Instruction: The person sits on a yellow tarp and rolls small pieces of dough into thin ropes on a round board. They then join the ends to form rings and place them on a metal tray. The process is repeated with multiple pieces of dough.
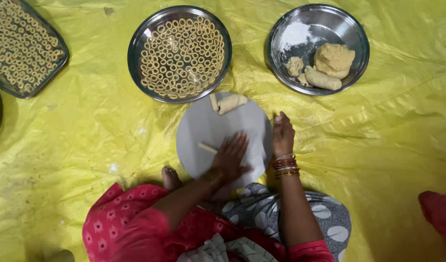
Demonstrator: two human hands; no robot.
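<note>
I sit on a crinkled yellow plastic sheet [378,145] spread over the floor, bearing a round grey board [203,123] at frame centre, a steel plate [135,48] of dough rings above it, another steel plate [351,34] upper right, and a tray [4,85] upper left.

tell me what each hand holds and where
Nothing is gripped. The left hand lies flat on a thin dough strip, over its right end; the right hand rests on the board's edge.
</note>
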